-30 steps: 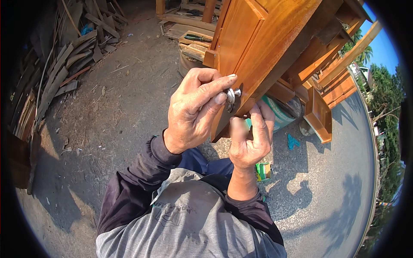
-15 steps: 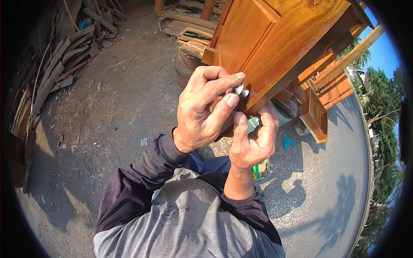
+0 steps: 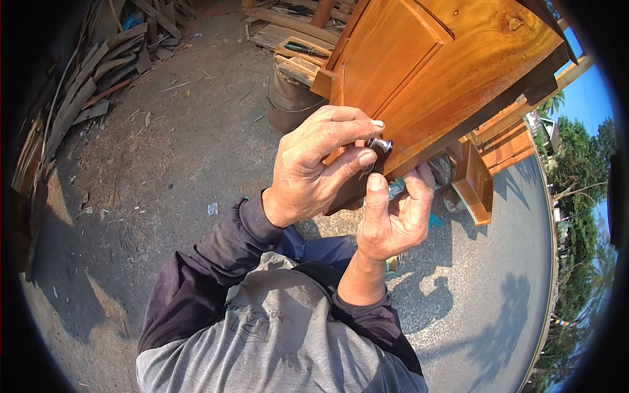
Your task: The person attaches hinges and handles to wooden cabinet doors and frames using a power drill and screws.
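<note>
Pinching metal knob by wooden panel's lower edge, left hand clamps fingers on it, seemingly for fine control; right hand at edge, probably bracing, cannot tell if gripping.

Wood door is showing glossy orange-brn w/ wavy yellowish grain & a drk knot. Knob is gleaming silver-gry. Shirt is showing lt gry w/ a faint drk print; sleeves are looking blk-purple, trousers navy. Drawer is glowing orange-brn; road is looking speckled gry, scrap wood gry-brn, trees grn, sky bright blue.
</note>
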`<action>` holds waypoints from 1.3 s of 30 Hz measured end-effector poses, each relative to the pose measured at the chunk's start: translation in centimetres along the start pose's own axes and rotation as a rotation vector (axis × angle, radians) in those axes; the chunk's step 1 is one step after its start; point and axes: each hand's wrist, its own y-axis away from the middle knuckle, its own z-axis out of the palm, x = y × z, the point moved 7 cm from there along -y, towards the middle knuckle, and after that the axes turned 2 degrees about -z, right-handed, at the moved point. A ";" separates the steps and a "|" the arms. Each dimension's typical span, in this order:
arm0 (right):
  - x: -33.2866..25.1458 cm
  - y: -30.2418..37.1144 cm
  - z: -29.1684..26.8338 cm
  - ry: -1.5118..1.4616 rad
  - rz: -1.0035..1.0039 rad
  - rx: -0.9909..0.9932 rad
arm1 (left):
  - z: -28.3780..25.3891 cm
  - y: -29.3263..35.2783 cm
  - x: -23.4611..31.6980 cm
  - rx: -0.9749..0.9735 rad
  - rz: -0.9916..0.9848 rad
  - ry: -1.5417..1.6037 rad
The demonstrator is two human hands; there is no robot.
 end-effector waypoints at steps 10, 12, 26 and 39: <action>0.1 -0.1 -0.2 0.004 0.002 -0.020 | -0.1 -0.5 0.9 -0.071 0.143 -0.062; 0.2 -0.1 -0.2 0.007 -0.020 -0.025 | 0.0 -0.5 0.8 -0.072 0.121 -0.050; -0.4 -0.6 -0.5 0.094 -0.104 -0.074 | 0.5 -0.3 1.0 -0.042 0.071 -0.014; 0.0 -0.3 -0.7 0.021 -0.049 -0.036 | 0.1 -0.7 0.8 -0.071 0.107 -0.084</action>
